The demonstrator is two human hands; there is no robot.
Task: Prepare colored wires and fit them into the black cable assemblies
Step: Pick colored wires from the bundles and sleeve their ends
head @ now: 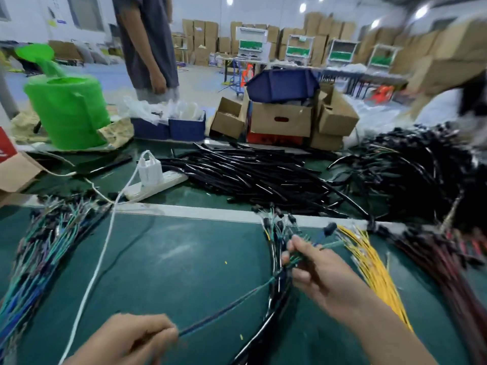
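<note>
My left hand (131, 338) at the bottom edge pinches the near end of thin green and blue wires (229, 304). These wires run up and to the right into my right hand (324, 275), which grips a small bundle of green wires with black end pieces (329, 229). A black cable assembly (266, 322) curves down beneath my right hand. A fan of yellow wires (374, 270) lies just right of that hand. Dark red wires (448, 270) lie further right. A big bundle of blue, green and purple wires (39, 256) lies at the left.
A heap of black tubes (250, 175) and a tangle of black cable assemblies (411, 175) fill the far bench. A white power strip with a charger (152, 177) and its white cord (105, 248) cross the green mat. Boxes, blue bins, a green twine spool and a standing person are behind.
</note>
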